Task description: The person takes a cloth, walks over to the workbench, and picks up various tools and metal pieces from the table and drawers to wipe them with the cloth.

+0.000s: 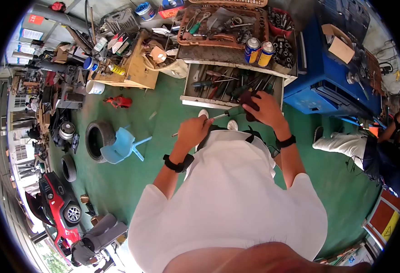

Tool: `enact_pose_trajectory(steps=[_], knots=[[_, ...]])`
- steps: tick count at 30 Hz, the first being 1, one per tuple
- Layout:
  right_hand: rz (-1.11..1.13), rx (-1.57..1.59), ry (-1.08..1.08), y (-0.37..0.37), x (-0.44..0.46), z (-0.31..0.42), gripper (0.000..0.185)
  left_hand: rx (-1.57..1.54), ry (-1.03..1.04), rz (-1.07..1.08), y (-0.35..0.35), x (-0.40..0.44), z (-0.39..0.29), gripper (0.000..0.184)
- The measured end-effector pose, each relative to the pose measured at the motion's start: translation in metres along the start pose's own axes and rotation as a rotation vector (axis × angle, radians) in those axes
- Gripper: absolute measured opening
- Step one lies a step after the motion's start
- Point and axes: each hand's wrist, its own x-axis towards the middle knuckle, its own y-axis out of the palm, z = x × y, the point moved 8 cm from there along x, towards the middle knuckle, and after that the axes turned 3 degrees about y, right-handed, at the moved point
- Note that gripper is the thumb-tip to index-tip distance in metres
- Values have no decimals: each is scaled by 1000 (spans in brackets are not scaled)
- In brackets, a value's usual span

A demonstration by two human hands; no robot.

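My left hand [193,131] is closed around the shaft of what looks like a screwdriver [221,116]. Its thin tip pokes out on the left, while the darker handle end points right toward my other hand. A dark red cloth [249,105] is bunched in my right hand [267,110], at the handle end of the tool; how far the cloth wraps it I cannot tell. Just beyond both hands, an open drawer [200,101] holds several screwdrivers and other hand tools [218,82].
Above the drawer lie an orange socket case [195,42] and two spray cans [252,49]. A blue cabinet [306,95] stands right, with a person [368,152] nearby. To the left are a light-blue chair [120,146], a tire [99,141] and a red jack [119,102].
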Motion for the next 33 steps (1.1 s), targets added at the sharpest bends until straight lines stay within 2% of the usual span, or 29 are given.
enact_pose_trajectory(steps=[2, 4, 6, 8, 9, 10, 12, 13, 15, 17, 18, 20, 22, 24, 25, 28, 30, 33], knots=[[-4, -31, -38, 1, -2, 3, 32, 41, 33, 63, 5, 1, -5, 36], [75, 22, -203, 10, -4, 33, 32, 44, 56, 70, 16, 4, -10, 35], [155, 137, -194, 28, -2, 55, 32, 35, 75, 72, 28, 10, -13, 35], [54, 378, -313, 31, -3, 76, 28, 94, 164, 43, 34, 15, -19, 35], [183, 382, -212, 43, -2, 64, 31, 92, 161, 56, 30, 15, -21, 35], [187, 387, -203, 46, -2, 55, 31, 76, 132, 71, 22, 16, -23, 35], [195, 423, -39, 58, -3, 20, 43, 60, 105, 96, 17, 13, -23, 35], [283, 481, -16, 64, -2, 8, 47, 44, 99, 113, 17, 11, -22, 34], [329, 439, 63, 60, -11, -15, 47, 31, 93, 137, 17, 6, -18, 34], [434, 456, 208, 55, -20, -37, 47, -32, 96, 56, 9, 2, -14, 31], [437, 457, 210, 56, -22, -39, 47, -34, 94, 58, 10, 2, -11, 31], [293, 563, 249, 48, -26, -48, 44, -74, 68, 14, 11, 4, -3, 28], [288, 516, 237, 46, -25, -41, 40, -81, 66, 1, 11, 9, -9, 26], [202, 338, 30, 29, -12, -10, 38, -87, 60, -16, 11, 17, -13, 24], [151, 349, -81, 27, -6, 3, 37, -69, 112, -15, 11, 21, -17, 23], [140, 352, -152, 26, 1, 35, 32, -58, 188, 0, 13, 28, -21, 22], [193, 343, -149, 28, 2, 36, 32, -53, 180, -21, 7, 31, -24, 21], [116, 368, 44, 43, -4, -12, 37, -10, 157, -10, 5, 27, -15, 21]])
